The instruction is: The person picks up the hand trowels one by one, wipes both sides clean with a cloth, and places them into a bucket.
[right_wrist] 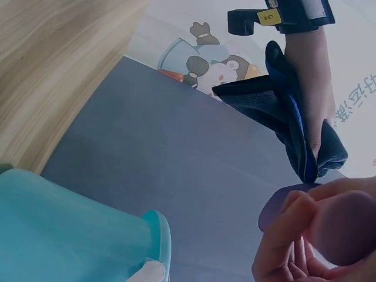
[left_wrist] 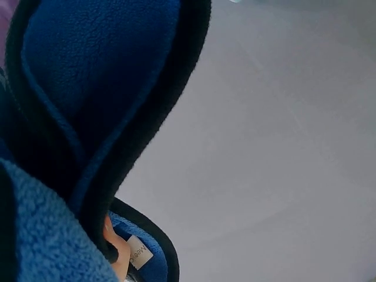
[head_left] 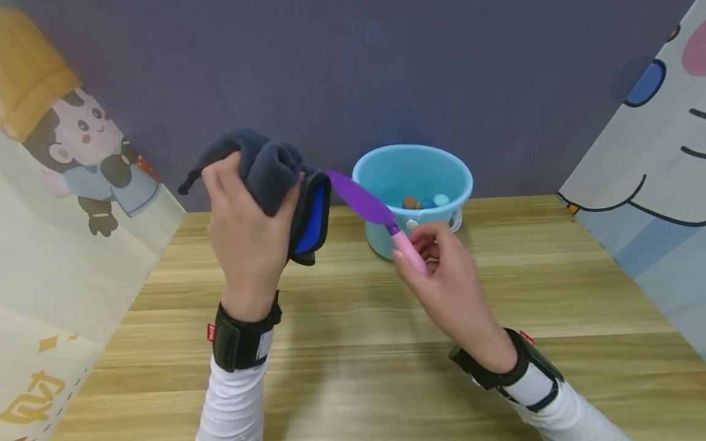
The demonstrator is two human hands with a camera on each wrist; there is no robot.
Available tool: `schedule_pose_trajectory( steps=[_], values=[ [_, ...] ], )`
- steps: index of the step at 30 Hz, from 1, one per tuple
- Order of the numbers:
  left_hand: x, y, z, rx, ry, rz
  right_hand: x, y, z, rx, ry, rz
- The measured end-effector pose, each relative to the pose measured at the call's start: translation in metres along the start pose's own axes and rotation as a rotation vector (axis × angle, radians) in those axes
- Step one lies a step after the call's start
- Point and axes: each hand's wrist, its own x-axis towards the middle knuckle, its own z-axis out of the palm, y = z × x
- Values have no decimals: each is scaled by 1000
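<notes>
My left hand (head_left: 248, 226) grips a bunched dark grey cloth (head_left: 276, 174) with a blue inner side and black edging, held above the table. In the left wrist view the cloth's blue face (left_wrist: 106, 59) fills the left side, and a white label shows near a fingertip. A toy trowel (head_left: 361, 199) with a purple blade and pink handle is pinched in my right hand (head_left: 449, 278). Its blade points up and left, the tip close to the cloth's edge; whether they touch I cannot tell. Behind the trowel stands a light blue bucket (head_left: 380, 236).
Several small coloured balls (head_left: 427, 203) lie inside the bucket, whose white handle (head_left: 456, 220) hangs at its side. A dark wall (head_left: 331, 73) rises behind the wooden table (head_left: 358, 367). Printed cartoon panels (head_left: 110, 153) flank it left and right.
</notes>
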Motion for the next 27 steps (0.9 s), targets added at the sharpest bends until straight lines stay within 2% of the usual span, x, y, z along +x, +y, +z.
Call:
schedule_pose_trajectory(
  steps=[11, 19, 27],
  values=[
    [-4, 6, 2, -29, 6, 57, 2, 4, 3, 5, -10, 6],
    [-10, 15, 7, -50, 15, 168, 1, 3, 5, 16, -49, 36],
    [-21, 24, 18, 9, -27, 271, -1, -1, 7, 29, -84, 67]
  ],
)
